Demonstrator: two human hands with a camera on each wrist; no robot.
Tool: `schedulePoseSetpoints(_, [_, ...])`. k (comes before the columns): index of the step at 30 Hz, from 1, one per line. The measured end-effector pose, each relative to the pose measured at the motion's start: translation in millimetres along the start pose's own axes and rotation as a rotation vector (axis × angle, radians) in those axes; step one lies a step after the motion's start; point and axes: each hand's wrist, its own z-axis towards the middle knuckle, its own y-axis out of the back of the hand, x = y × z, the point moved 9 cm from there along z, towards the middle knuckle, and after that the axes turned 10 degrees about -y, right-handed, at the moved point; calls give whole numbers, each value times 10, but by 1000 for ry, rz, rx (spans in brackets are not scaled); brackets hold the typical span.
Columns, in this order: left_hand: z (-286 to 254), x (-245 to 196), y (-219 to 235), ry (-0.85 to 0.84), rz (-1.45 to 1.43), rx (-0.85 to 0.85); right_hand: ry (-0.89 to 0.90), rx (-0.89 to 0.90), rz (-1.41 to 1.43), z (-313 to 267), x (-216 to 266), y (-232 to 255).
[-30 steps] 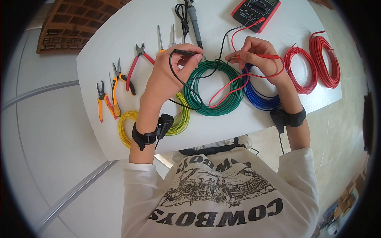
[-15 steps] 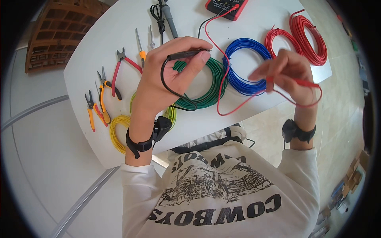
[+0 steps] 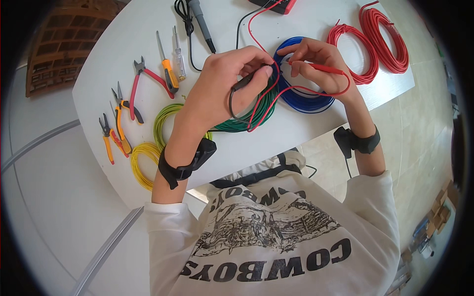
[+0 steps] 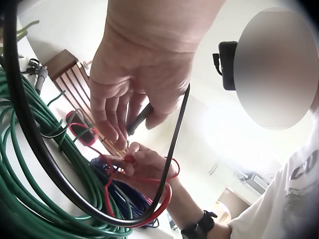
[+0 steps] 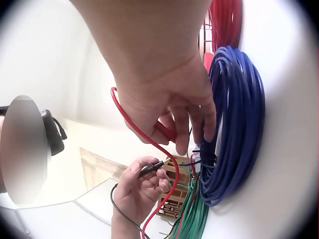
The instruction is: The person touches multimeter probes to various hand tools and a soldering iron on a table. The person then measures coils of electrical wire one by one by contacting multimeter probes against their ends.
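My left hand (image 3: 219, 89) pinches a black test probe (image 3: 245, 80) between thumb and fingers, its lead looping down below the wrist. A red test probe (image 3: 326, 68) is gripped by my right hand (image 3: 321, 59), close over the blue wire coil (image 3: 308, 103). The two hands face each other near the far left edge of that coil, where short blue wire ends (image 5: 192, 164) show in the right wrist view. The black probe's metal tip (image 5: 166, 161) points toward these ends. Under the left hand lies a green wire coil (image 3: 244, 124), partly hidden.
At the table's far edge is a multimeter (image 3: 284, 6), with the leads running to it. Red wire coils (image 3: 368, 74) lie right; yellow-green (image 3: 160, 123) and yellow (image 3: 140, 165) coils lie left. Beyond them are pliers (image 3: 118, 113), red-handled cutters (image 3: 143, 81), screwdrivers (image 3: 168, 69) and a soldering iron (image 3: 201, 22).
Both hands have gone from the green coil's wire ends to the blue coil. The right hand drew back toward the body midway, then returned forward. Both probes stayed held. The head view has shifted.
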Motion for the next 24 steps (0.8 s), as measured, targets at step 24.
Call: schedulePoseSetpoints(24, [-33, 84, -69, -6, -52, 51, -38, 12, -7, 40, -73, -9])
